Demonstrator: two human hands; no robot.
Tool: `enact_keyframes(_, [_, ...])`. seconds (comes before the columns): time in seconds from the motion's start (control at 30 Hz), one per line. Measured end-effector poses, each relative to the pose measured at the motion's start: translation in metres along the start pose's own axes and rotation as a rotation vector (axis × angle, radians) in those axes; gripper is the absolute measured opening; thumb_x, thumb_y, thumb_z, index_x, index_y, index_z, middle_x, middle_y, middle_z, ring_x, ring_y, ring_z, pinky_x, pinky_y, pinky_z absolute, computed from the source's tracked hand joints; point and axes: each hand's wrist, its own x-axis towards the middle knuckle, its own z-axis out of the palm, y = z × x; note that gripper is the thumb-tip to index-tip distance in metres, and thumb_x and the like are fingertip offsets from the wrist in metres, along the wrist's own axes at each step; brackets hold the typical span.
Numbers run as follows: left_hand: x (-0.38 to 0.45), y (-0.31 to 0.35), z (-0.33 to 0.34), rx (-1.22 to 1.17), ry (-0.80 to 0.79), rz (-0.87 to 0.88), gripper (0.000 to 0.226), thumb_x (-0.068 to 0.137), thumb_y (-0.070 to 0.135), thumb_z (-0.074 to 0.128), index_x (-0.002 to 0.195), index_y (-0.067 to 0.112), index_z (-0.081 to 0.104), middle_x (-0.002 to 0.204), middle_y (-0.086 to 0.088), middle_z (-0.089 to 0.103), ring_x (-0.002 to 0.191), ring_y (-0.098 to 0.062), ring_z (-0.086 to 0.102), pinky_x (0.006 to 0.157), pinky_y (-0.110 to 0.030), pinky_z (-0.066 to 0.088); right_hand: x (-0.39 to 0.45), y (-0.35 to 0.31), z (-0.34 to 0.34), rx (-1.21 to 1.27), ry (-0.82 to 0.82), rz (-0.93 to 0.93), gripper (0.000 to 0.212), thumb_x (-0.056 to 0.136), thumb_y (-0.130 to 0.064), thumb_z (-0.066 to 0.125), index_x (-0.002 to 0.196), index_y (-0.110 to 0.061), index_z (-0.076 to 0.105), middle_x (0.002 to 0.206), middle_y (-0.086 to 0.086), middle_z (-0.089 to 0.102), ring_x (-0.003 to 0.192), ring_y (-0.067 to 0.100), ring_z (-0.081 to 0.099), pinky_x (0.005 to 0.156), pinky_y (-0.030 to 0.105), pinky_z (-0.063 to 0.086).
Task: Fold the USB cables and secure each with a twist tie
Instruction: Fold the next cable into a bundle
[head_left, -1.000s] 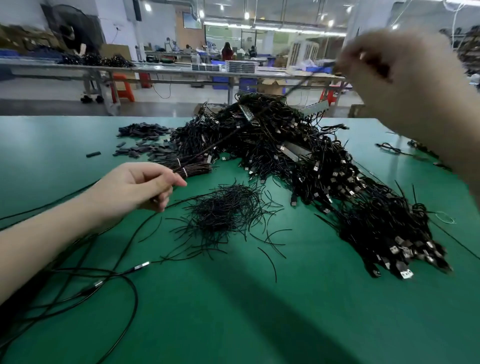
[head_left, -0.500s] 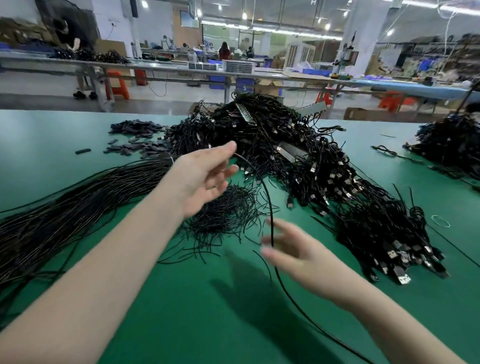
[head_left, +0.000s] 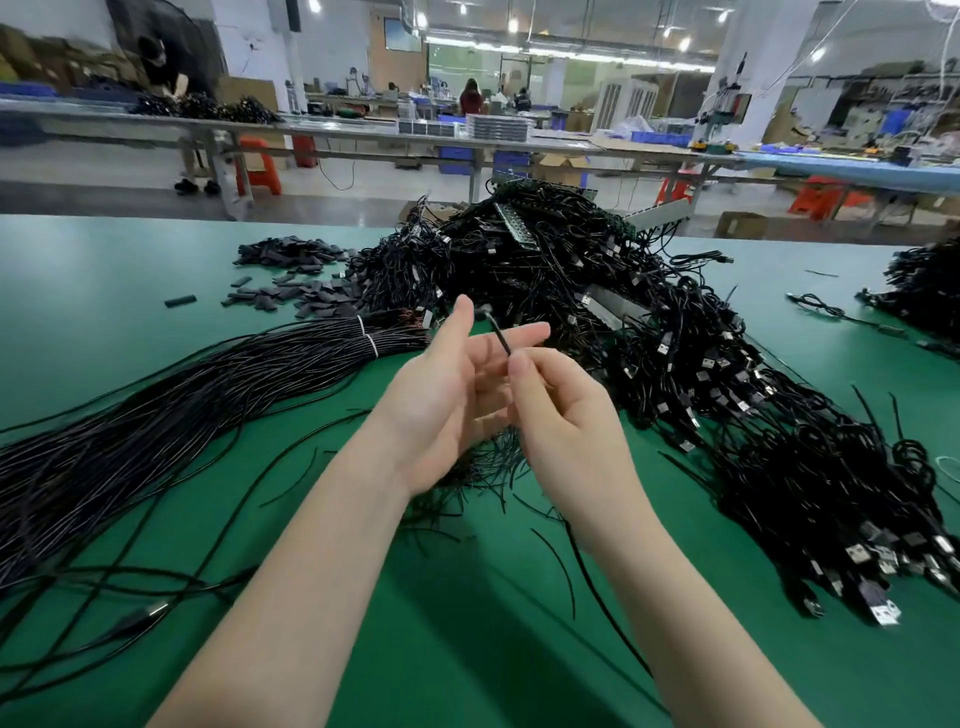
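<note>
A long bundle of straight black cables (head_left: 171, 395) is laid across the left side of the green bench (head_left: 467, 649), bound near its far end by two white ties (head_left: 371, 344). Just beyond that bound end, small dark flat pieces (head_left: 291, 283) are scattered on the bench. At the near left, loose cables (head_left: 104, 613) are looped over the surface.

In the middle, the left hand (head_left: 447, 395) is held above the bench with its palm turned right and its fingers spread apart and extended; nothing is gripped by it. Just beside it, the right hand (head_left: 561, 415) is pinched together on a thin black cable (head_left: 500, 338), whose short upper end is seen crossing in front of the left fingers. A dark cable is seen trailing below the right forearm toward the near edge; whether it is the same one cannot be told. Under both hands a small heap of black twist ties (head_left: 488, 467) is spread on the bench.

Behind and to the right, a large pile of black USB cables (head_left: 675, 364) with metal plugs is heaped, reaching from the far middle to the near right. At the far right edge a second dark pile (head_left: 924, 286) is seen.
</note>
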Motion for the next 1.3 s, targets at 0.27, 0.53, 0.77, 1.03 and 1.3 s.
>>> enact_keyframes(0.27, [-0.008,0.011,-0.011,0.11,-0.036,0.097,0.045,0.104,0.037,0.035,0.099,0.017,0.075,0.104,-0.006,0.075,0.1,-0.016,0.071,0.083,-0.026,0.056,-0.005,0.005,-0.001,-0.073,-0.265,-0.013,0.023,0.1,-0.02,0.048,0.088,-0.022,0.068,0.057,-0.014,0.051,0.054,0.006,0.043,0.056,0.021,0.036])
enact_keyframes(0.53, [-0.018,0.028,-0.025,-0.118,-0.206,0.121,0.041,0.092,0.04,0.044,0.077,0.025,0.079,0.088,-0.001,0.077,0.08,-0.014,0.074,0.066,-0.027,0.058,-0.004,0.024,-0.019,0.033,-0.903,0.386,0.034,0.101,-0.041,0.043,0.091,-0.026,0.072,0.062,-0.002,0.054,0.057,0.016,0.055,0.063,0.027,0.048])
enact_keyframes(0.77, [-0.026,0.02,-0.022,0.54,-0.502,-0.092,0.05,0.094,0.044,0.035,0.069,0.023,0.073,0.061,-0.005,0.071,0.055,-0.017,0.067,0.049,-0.02,0.044,0.016,0.019,-0.06,-0.173,-0.391,0.373,0.046,0.075,-0.065,0.06,0.06,-0.022,0.053,0.051,-0.009,0.037,0.046,0.011,0.031,0.046,0.021,0.03])
enact_keyframes(1.03, [-0.02,0.014,-0.021,0.395,-0.236,0.038,0.038,0.089,0.049,0.049,0.11,0.028,0.072,0.126,0.014,0.066,0.123,-0.001,0.055,0.117,-0.037,0.029,0.004,-0.024,-0.047,0.043,-0.385,0.126,0.028,0.104,-0.021,0.037,0.097,-0.019,0.064,0.056,-0.009,0.045,0.049,0.01,0.038,0.049,0.02,0.037])
enact_keyframes(1.3, [-0.018,0.027,-0.016,-0.134,-0.31,0.18,0.044,0.102,0.042,0.027,0.131,0.026,0.056,0.128,0.001,0.066,0.119,-0.011,0.061,0.102,-0.029,0.047,-0.001,0.001,-0.035,0.172,-0.821,0.269,0.026,0.101,-0.033,0.043,0.095,-0.026,0.067,0.06,-0.007,0.042,0.053,0.011,0.038,0.052,0.019,0.038])
